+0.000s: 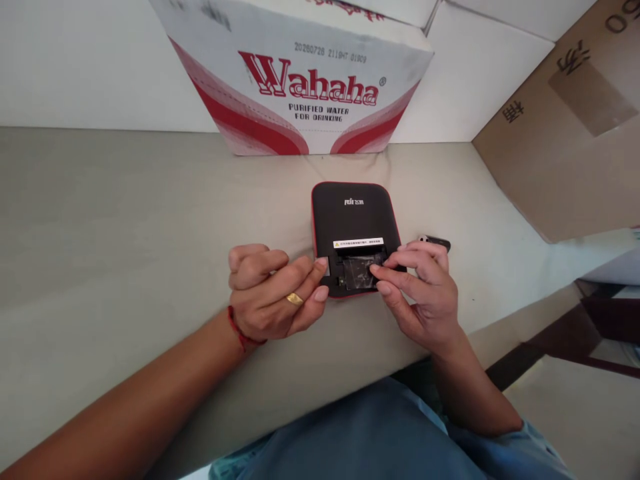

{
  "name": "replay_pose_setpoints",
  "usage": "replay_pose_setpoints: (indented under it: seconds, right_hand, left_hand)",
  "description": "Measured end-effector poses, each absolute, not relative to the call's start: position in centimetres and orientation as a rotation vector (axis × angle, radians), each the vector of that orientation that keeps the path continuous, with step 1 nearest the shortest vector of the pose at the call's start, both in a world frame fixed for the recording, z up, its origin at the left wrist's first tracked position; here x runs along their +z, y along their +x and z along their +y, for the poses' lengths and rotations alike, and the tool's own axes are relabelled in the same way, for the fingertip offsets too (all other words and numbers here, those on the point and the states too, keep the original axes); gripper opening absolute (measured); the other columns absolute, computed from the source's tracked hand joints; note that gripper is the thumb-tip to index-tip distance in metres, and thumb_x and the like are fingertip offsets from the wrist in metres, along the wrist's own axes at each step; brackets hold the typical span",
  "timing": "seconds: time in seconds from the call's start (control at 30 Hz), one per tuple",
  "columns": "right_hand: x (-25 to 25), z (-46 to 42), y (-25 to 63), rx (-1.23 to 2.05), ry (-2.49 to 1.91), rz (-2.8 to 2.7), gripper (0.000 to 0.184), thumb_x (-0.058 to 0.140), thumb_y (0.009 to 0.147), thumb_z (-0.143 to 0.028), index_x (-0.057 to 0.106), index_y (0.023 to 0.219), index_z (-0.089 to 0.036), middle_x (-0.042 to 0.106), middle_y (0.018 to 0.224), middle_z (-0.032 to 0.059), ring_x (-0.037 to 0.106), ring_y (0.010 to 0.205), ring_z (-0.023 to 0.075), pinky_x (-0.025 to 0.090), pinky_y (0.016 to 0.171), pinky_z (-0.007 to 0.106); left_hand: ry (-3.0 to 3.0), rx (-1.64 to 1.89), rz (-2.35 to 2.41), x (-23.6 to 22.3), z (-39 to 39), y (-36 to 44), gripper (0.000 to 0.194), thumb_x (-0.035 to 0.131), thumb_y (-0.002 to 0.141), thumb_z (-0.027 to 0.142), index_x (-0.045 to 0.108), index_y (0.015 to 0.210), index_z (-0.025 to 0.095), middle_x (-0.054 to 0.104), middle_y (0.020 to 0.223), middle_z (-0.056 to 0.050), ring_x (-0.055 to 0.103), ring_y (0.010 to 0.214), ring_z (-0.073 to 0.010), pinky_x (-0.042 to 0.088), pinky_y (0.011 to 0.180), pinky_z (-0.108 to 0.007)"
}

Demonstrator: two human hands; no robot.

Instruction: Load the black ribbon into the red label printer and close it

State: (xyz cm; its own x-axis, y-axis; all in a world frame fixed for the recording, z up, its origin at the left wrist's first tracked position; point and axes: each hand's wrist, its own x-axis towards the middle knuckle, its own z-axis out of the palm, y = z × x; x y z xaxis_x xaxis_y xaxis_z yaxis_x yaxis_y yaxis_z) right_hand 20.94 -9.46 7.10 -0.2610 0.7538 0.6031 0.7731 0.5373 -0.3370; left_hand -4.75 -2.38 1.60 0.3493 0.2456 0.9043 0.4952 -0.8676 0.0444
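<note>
A black device with a red rim (345,217) lies flat in front of me, with a white logo and a white warning strip (358,243). In the recess below the strip sits a dark, glossy sheet (356,275). My right hand (420,290) is at its right side, with a fingertip on the sheet and the thumb close to its edge. My left hand (277,290), wearing a gold ring and a red cord, has its fingers curled in. Its index fingertip meets a small grey piece (327,265) at the device's left edge; the grip itself is hidden.
A Wahaha water carton (320,80) stands behind the device on the pale table (125,220). At the right is a brown cardboard box (565,147). A small black object (440,242) lies partly behind my right hand. The table's front edge is by my lap.
</note>
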Motion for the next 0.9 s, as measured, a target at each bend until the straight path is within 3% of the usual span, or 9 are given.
replay_pose_setpoints:
  seconds: [0.07, 0.2, 0.37, 0.5, 0.6, 0.67, 0.8, 0.9]
  right_hand:
    - [7.4, -9.4, 20.7, -0.041, -1.222, -2.045, 0.020, 0.070, 0.104, -0.021, 0.081, 0.117, -0.032, 0.079, 0.102, 0.0047, 0.068, 0.108, 0.0277, 0.059, 0.096, 0.051]
    - [8.0, -9.1, 20.3, -0.066, -1.212, -2.073, 0.016, 0.072, 0.104, -0.021, 0.082, 0.112, -0.030, 0.081, 0.099, 0.0037, 0.068, 0.103, 0.0263, 0.058, 0.094, 0.048]
    - [8.8, -9.0, 20.6, -0.021, -1.193, -2.103, 0.014, 0.072, 0.104, -0.022, 0.084, 0.109, -0.027, 0.086, 0.105, 0.0054, 0.073, 0.104, 0.0257, 0.060, 0.096, 0.047]
    - [10.8, -7.6, 21.6, 0.257, -1.308, -2.035, 0.023, 0.063, 0.111, -0.033, 0.085, 0.112, -0.027, 0.087, 0.119, 0.0064, 0.081, 0.105, 0.0238, 0.064, 0.095, 0.042]
    - [12.9, -5.1, 21.9, 0.468, -1.519, -2.046, 0.032, 0.059, 0.113, -0.042, 0.086, 0.114, -0.025, 0.088, 0.098, 0.0034, 0.081, 0.080, 0.0197, 0.062, 0.077, 0.034]
    - [14.0, -3.0, 21.4, 0.537, -1.675, -2.228, 0.032, 0.057, 0.112, -0.037, 0.086, 0.113, -0.024, 0.085, 0.085, 0.0011, 0.077, 0.070, 0.0188, 0.057, 0.069, 0.032]
    - [14.3, 0.5, 18.9, 0.276, -1.923, -2.663, 0.036, 0.058, 0.103, -0.020, 0.082, 0.128, -0.024, 0.087, 0.118, 0.0093, 0.081, 0.103, 0.0302, 0.053, 0.079, 0.037]
    - [13.2, 2.1, 17.3, 0.103, -1.992, -2.847, 0.037, 0.064, 0.097, -0.019, 0.080, 0.131, -0.025, 0.085, 0.123, 0.0132, 0.079, 0.106, 0.0354, 0.049, 0.072, 0.039]
  left_hand:
    - [-2.397, -1.516, -0.714, 1.9, -2.6, -4.7, 0.026, 0.061, 0.104, 0.030, 0.078, 0.122, 0.030, 0.080, 0.082, 0.002, 0.062, 0.081, -0.0224, 0.043, 0.076, -0.045]
    - [-2.479, -1.475, -0.842, 2.2, -2.8, -4.7, 0.033, 0.044, 0.111, 0.033, 0.077, 0.116, 0.033, 0.080, 0.084, 0.003, 0.066, 0.082, -0.0214, 0.045, 0.083, -0.048]
    - [-2.514, -1.558, -0.907, 0.9, -2.5, -4.2, 0.039, 0.036, 0.113, 0.042, 0.073, 0.110, 0.031, 0.075, 0.080, -0.001, 0.068, 0.082, -0.0232, 0.045, 0.082, -0.049]
    - [-2.480, -1.738, -0.973, -0.2, -2.2, -3.5, 0.039, 0.037, 0.113, 0.046, 0.070, 0.111, 0.025, 0.072, 0.080, -0.003, 0.064, 0.081, -0.0240, 0.045, 0.082, -0.046]
    - [-2.419, -1.894, -1.207, -0.4, -1.7, -3.4, 0.038, 0.038, 0.114, 0.046, 0.068, 0.109, 0.024, 0.071, 0.084, -0.004, 0.062, 0.083, -0.0237, 0.047, 0.085, -0.044]
    - [-2.355, -1.960, -1.456, -0.3, -1.1, -3.5, 0.039, 0.037, 0.116, 0.044, 0.067, 0.102, 0.023, 0.070, 0.085, -0.005, 0.061, 0.084, -0.0226, 0.048, 0.085, -0.041]
    - [-2.397, -1.922, -1.891, -0.3, 0.4, -3.6, 0.049, 0.040, 0.115, 0.053, 0.056, 0.078, 0.024, 0.058, 0.070, 0.000, 0.052, 0.068, -0.0175, 0.042, 0.071, -0.034]
    - [-2.464, -1.968, -2.122, -0.2, 0.8, -3.7, 0.063, 0.047, 0.109, 0.066, 0.033, 0.062, 0.025, 0.033, 0.056, 0.005, 0.031, 0.055, -0.0132, 0.029, 0.059, -0.034]
